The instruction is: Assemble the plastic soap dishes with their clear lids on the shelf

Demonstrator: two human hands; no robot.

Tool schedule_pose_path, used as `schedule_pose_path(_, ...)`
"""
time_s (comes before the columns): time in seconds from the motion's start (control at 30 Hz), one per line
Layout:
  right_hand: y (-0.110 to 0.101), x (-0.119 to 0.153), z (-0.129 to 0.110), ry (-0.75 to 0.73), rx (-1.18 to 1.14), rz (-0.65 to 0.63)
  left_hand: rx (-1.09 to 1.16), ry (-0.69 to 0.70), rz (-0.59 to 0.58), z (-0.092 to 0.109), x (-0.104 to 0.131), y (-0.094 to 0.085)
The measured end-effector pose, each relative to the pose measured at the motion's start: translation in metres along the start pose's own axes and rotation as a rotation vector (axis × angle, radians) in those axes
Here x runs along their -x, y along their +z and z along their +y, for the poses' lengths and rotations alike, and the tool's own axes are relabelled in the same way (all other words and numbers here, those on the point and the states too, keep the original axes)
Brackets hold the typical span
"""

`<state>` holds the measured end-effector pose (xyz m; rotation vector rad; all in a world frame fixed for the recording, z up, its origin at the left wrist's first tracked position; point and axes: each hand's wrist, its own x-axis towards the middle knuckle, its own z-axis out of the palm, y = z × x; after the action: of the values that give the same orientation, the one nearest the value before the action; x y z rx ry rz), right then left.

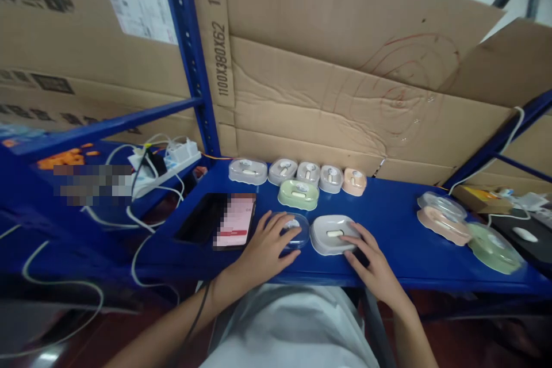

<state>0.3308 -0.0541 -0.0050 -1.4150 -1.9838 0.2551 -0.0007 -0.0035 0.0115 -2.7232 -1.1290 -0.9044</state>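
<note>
The left hand, open with fingers spread, rests over a clear lid; the right hand, also open, touches the right side of an uncovered white case. Lid and case sit side by side on the blue desk. Lifting the lid would call for fingertips around its rim. Behind stand lidded cases; a phone lies left.
</note>
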Motion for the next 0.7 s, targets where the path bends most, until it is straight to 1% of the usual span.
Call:
schedule_pose_path(0.1,0.003,-0.001,0.002,0.008,-0.019,0.028,-0.002,-0.006,-0.030,0.001,0.002,0.000)
schedule_pose_path(0.2,0.009,-0.001,0.006,0.031,-0.013,0.092,0.000,0.012,-0.055,0.001,0.004,0.003)
schedule_pose_path(0.27,0.012,-0.001,0.009,0.036,0.005,0.127,0.004,0.007,-0.030,0.000,0.005,0.004)
schedule_pose_path(0.33,0.011,-0.003,0.011,0.012,0.039,0.120,0.033,-0.039,0.044,0.001,0.003,0.004)
schedule_pose_path(0.4,0.005,-0.012,0.012,-0.052,0.085,0.047,0.100,-0.110,0.134,0.003,0.000,0.002)
schedule_pose_path(0.47,-0.004,-0.028,0.015,-0.139,0.119,-0.089,0.178,-0.163,0.196,0.007,-0.004,0.000)
schedule_pose_path(0.53,-0.012,-0.049,0.018,-0.214,0.125,-0.211,0.215,-0.181,0.215,0.010,-0.009,-0.001)
schedule_pose_path(0.57,-0.015,-0.061,0.020,-0.248,0.120,-0.251,0.213,-0.178,0.205,0.011,-0.012,0.001)
schedule_pose_path(0.63,-0.015,-0.082,0.024,-0.323,0.099,-0.290,0.197,-0.145,0.185,0.010,-0.018,0.012)
schedule_pose_path(0.67,-0.013,-0.091,0.027,-0.363,0.085,-0.302,0.184,-0.096,0.166,0.009,-0.020,0.021)
schedule_pose_path(0.7,-0.009,-0.099,0.030,-0.399,0.069,-0.308,0.152,-0.014,0.150,0.006,-0.022,0.033)
